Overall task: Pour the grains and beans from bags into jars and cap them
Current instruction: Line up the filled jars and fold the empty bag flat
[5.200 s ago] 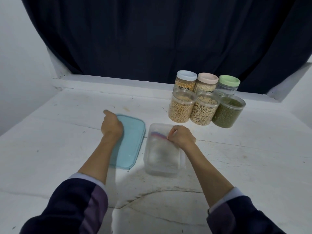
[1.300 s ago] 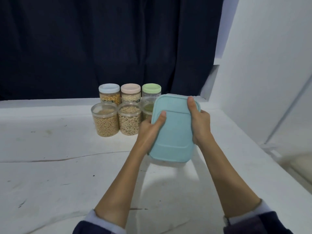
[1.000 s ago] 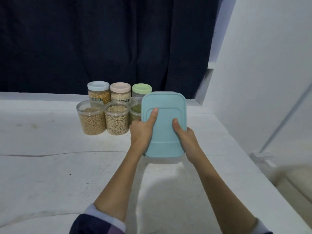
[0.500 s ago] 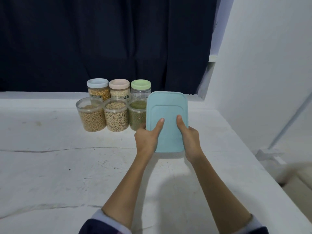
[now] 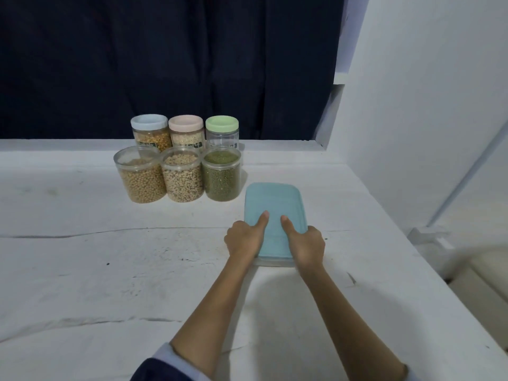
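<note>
1. Two hands hold one lidded box: the left hand and the right hand grip the near end of the clear container, each thumb laid flat on its light blue lid and the other fingers curled round the sides below.
2. Half a second ago the box was held up and tilted, with the lid facing the camera; now it has come down onto the white table, lid up and level.
3. About five seconds ago the lid lay apart on the table beside the open container; now it covers it.
4. The box lies just right of the jar group, near but not touching the open jar of green beans.
5. Its long axis runs away from the person toward the dark curtain, short ends near and far.
6. Three open jars stand in the front row: the jar of yellow beans, the jar of pale grains and the green one.
7. Behind them stand three capped jars: the white-lidded jar, the pink-lidded jar and the green-lidded jar.
</note>
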The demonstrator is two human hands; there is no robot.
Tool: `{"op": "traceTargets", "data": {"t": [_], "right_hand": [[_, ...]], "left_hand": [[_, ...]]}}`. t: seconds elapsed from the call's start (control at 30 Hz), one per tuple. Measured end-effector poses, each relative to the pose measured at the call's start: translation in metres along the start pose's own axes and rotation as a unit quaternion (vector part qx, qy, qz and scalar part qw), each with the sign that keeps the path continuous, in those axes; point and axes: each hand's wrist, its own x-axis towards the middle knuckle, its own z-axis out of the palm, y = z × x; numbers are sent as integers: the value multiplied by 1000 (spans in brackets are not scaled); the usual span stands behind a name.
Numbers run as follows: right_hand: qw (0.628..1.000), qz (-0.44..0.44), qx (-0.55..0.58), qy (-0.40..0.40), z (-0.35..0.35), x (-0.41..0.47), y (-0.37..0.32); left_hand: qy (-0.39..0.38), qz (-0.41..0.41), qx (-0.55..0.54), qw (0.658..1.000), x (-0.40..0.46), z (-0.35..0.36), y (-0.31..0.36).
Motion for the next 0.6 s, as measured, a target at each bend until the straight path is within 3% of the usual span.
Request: {"op": "traceTargets", "data": {"t": [0.13, 0.27, 0.33, 0.4, 0.43, 0.5, 0.57, 0.6], "right_hand": [[997, -71, -28, 21, 3, 1, 11], [968, -201, -137, 67, 0, -2, 7], [945, -292, -140, 55, -8, -5, 4], [933, -317, -163, -50, -23, -8, -6], [914, -308, -224, -140, -31, -9, -13], [814, -280, -406, -306, -40, -8, -22], [722, -263, -532, -356, -37, -13, -27], [706, -262, -560, -345, -32, -15, -25]], "left_hand": [[46, 40, 62, 996, -3, 7, -5], [110, 186, 172, 961, -12, 4, 6], [74, 255, 226, 937, -15, -3, 8], [-32, 295, 278, 913, -17, -12, 10], [-97, 294, 329, 892, -18, -15, 12], [-211, 256, 441, 834, -22, -17, 17], [-271, 205, 496, 799, -24, -17, 21], [-283, 198, 514, 785, -24, -17, 23]]}}
